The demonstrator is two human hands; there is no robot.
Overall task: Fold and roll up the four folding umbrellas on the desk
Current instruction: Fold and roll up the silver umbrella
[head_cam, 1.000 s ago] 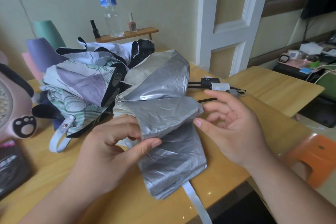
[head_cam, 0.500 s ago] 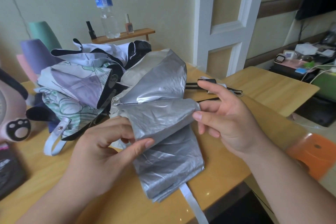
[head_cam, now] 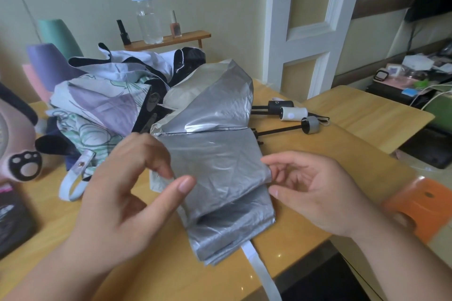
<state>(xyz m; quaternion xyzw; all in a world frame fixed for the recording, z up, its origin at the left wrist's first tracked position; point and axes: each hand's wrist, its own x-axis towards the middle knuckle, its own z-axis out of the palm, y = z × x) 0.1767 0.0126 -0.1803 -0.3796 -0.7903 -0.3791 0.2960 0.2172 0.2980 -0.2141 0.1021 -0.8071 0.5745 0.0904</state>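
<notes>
A silver umbrella (head_cam: 215, 161) lies on the wooden desk (head_cam: 318, 139), its canopy in loose flat panels and its white strap (head_cam: 263, 273) hanging over the front edge. My left hand (head_cam: 127, 190) pinches the left edge of the top panel between thumb and fingers. My right hand (head_cam: 315, 188) touches the panel's right edge with its fingertips, fingers spread. Its grey handle (head_cam: 310, 125) points right. Behind it a heap of other umbrellas (head_cam: 102, 102) in white, purple, green and black lies unfolded, with two more handles (head_cam: 288, 110) beside the grey one.
A pink cat-paw fan (head_cam: 22, 154) stands at the left edge, a dark packet (head_cam: 12, 217) below it. A water bottle (head_cam: 144, 0) and small bottles sit on a shelf behind. An orange stool (head_cam: 420, 208) stands right of the desk.
My right hand dropped from the upper right of the panel to its lower right edge. My left hand shifted up along the left edge. The top panel now lies flatter.
</notes>
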